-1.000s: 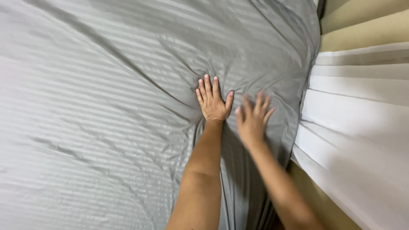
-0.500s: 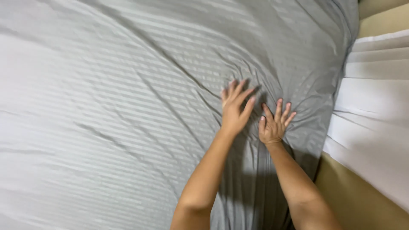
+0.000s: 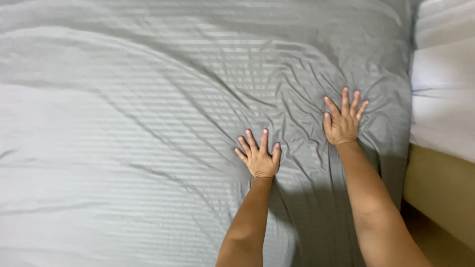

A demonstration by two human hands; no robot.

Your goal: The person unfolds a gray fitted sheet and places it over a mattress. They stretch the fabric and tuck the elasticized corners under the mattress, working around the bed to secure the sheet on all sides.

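A: Grey striped fabric fills nearly the whole view, a bed sheet (image 3: 148, 148) spread flat, with creases fanning out around both hands.

B: Where do the hands sit on it?

A: The left hand (image 3: 260, 155) lies palm down near the middle, fingers spread wide and pointing to the far side. The right hand (image 3: 342, 121) is also palm down with fingers splayed, farther away and to the right, close to the sheet's right edge. Neither grips anything; both are fully open and pressed flat on the cloth.

B: So the sheet lies which way from them?

A: Under both, and mostly off to the left and far side. The widest stretch of it runs leftward from the left hand, so that hand is nearer the broad smooth part. The right hand is nearer the edge where the cloth drops down the side of the bed.

B: And the wrinkles?

A: They radiate from between the two hands, long folds running diagonally toward the far left. The stripes run left to right.

B: Anything beside the bed?

A: A white pleated curtain (image 3: 443, 74) on the right, and below it a tan wall panel (image 3: 438, 193), just beside the sheet's hanging edge.
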